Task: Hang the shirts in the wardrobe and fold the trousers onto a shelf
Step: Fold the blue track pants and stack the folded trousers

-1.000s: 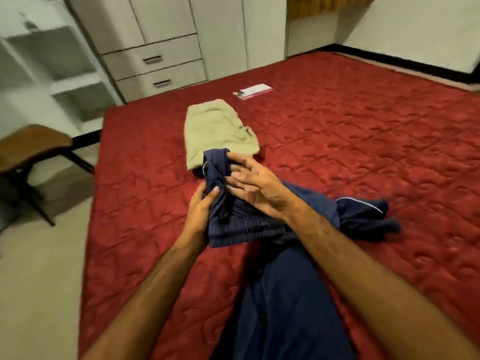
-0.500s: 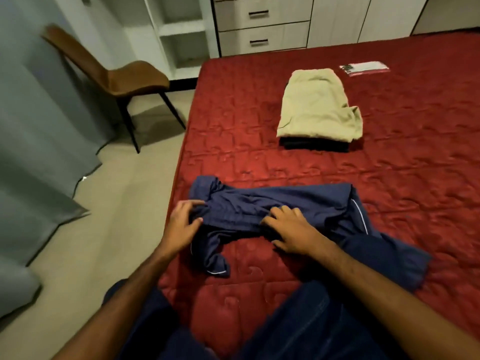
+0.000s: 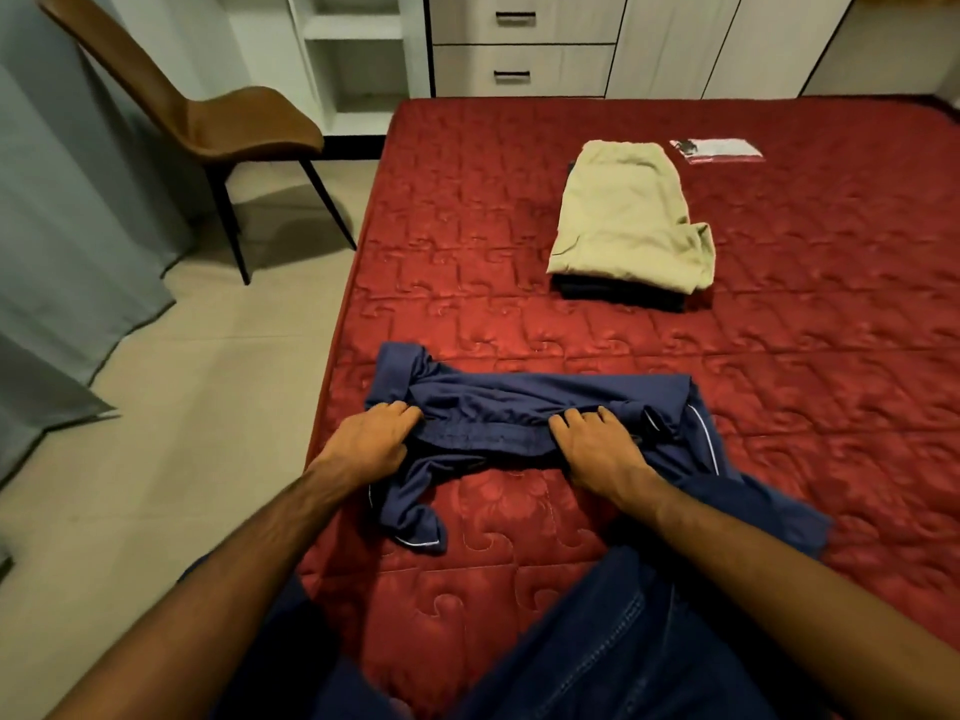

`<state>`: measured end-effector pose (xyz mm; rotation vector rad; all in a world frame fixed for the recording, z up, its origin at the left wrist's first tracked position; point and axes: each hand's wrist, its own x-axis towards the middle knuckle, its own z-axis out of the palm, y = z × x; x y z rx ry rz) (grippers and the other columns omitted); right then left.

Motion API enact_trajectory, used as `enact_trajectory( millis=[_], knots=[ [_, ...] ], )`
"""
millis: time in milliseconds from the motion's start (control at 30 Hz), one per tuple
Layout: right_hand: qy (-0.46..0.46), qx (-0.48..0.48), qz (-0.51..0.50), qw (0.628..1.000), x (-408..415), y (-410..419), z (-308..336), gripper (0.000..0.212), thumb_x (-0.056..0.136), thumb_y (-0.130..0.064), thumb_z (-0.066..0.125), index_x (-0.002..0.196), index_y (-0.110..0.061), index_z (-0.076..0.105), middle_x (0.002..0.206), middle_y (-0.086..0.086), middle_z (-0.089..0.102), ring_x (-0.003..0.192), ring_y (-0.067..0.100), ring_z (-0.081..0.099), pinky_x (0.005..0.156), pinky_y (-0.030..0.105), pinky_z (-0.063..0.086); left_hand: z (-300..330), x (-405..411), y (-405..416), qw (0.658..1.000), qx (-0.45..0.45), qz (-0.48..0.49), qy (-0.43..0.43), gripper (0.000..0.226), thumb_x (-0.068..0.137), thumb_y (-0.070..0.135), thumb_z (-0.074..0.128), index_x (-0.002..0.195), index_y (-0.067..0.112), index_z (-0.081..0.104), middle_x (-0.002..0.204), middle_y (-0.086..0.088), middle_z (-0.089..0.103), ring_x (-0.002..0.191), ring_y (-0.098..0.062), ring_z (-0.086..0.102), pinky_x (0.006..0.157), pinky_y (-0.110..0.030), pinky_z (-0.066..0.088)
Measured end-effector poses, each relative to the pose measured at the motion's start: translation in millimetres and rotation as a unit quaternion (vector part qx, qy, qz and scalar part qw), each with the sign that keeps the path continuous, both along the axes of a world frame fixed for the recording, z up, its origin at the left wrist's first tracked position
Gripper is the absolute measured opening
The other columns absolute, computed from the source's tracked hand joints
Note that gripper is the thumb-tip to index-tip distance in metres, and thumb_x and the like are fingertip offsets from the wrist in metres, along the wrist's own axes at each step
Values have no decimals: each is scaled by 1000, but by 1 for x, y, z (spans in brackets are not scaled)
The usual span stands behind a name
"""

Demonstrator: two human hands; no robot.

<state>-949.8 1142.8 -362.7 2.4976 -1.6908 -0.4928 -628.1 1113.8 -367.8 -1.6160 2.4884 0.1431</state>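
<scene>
Navy blue trousers [image 3: 524, 407] with thin white piping lie crumpled across the near part of the red mattress [image 3: 805, 356]. My left hand [image 3: 371, 441] grips the waistband at its left end, fingers curled into the cloth. My right hand [image 3: 600, 449] grips the same waistband further right. One leg trails off to the right past my right forearm. Farther back on the mattress sit folded beige trousers [image 3: 631, 215] on top of a dark folded garment [image 3: 618, 293].
A small packet [image 3: 717, 149] lies behind the beige pile. A brown chair [image 3: 228, 122] stands on the tiled floor at left, beside grey curtains [image 3: 62, 200]. White open shelves [image 3: 358, 49] and wardrobe drawers [image 3: 519, 44] line the far wall. My jeans-clad knee [image 3: 613, 652] rests on the mattress edge.
The trousers went from held up in front of me to laid on the mattress. My hands have spread apart along the waistband, the right one sliding right. The view swung left.
</scene>
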Motion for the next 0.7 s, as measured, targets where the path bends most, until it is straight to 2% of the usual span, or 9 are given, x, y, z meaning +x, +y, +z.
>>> enact_trajectory(
  millis=[67,133,200,267,367,467,533,600,700],
  knots=[
    [-24,-15,-23,999,-2,-9,14,35,86,-18,54,121,-16,52,117,9,62,106,33,62,92,43,44,4,9,-12,995,16,35,89,28,94,19,53,120,12,55,118,-10,62,111,-32,59,84,-43,49],
    [-133,0,-109,985,-10,-26,34,24,85,-16,50,106,-19,61,111,9,67,103,33,64,84,40,47,20,25,-22,968,94,61,226,29,92,38,62,102,10,62,97,-8,68,93,-27,65,77,-41,48],
    [-274,29,-185,943,-24,-45,53,22,79,-14,50,95,-19,65,102,9,70,98,32,66,79,39,50,43,39,-28,910,177,84,366,41,87,53,69,88,12,64,78,1,62,72,-15,58,68,-36,45],
    [-366,31,-182,912,-35,-63,74,19,78,-11,55,91,-16,68,92,8,72,91,29,68,79,38,54,70,45,-29,852,203,127,465,35,85,46,74,83,12,63,74,3,58,71,-12,53,64,-32,42],
    [-461,14,-146,875,-38,-83,115,10,81,-6,67,88,-14,70,84,5,71,82,18,67,78,35,51,111,47,-37,798,159,169,557,38,83,40,80,99,7,71,91,-4,73,83,-18,67,73,-30,53],
    [-610,39,-117,783,-36,-92,160,11,84,1,71,90,-6,66,81,3,65,70,3,60,73,30,46,148,45,-42,720,98,208,655,32,86,18,75,115,4,70,111,-14,74,101,-25,71,88,-32,58],
    [-698,108,-100,700,-39,-94,190,18,82,0,74,98,1,65,89,11,67,79,14,63,77,32,50,172,44,-43,687,47,209,694,29,90,14,70,116,2,68,114,-19,72,99,-26,70,88,-34,57],
    [-733,226,-78,637,-43,-92,221,40,76,3,75,113,6,60,101,18,66,88,25,65,77,34,55,203,43,-42,657,-17,204,726,21,93,16,67,112,7,69,107,-13,74,96,-25,69,89,-38,56],
    [-680,319,-16,660,-49,-90,276,56,69,14,67,123,4,56,112,20,64,101,30,63,80,33,58,260,41,-41,643,-123,165,737,8,97,18,62,102,16,69,89,7,75,86,-11,69,79,-26,57]
  ],
)
